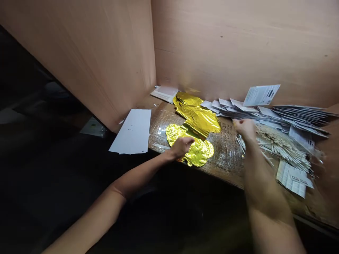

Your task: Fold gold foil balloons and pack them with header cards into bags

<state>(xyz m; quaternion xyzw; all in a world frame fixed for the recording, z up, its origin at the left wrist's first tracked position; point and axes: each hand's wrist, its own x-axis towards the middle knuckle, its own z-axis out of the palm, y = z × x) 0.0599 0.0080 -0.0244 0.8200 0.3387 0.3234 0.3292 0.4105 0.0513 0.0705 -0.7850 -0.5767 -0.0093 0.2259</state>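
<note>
Flat gold foil balloons (pixel 197 121) lie in a pile in the middle of the wooden table (pixel 227 158). My left hand (pixel 181 146) rests on the nearest gold balloon (pixel 198 151), its fingers curled down onto the foil. My right hand (pixel 245 127) hovers over a heap of thin white sticks (pixel 280 150), fingers closed; motion blur hides what it pinches.
A row of folded printed leaflets (pixel 291 113) fans along the back wall on the right. White card sheets (pixel 134 132) overhang the table's left end. More leaflets (pixel 292 178) lie at the front right. Brown board walls (pixel 225 46) close off the back and left.
</note>
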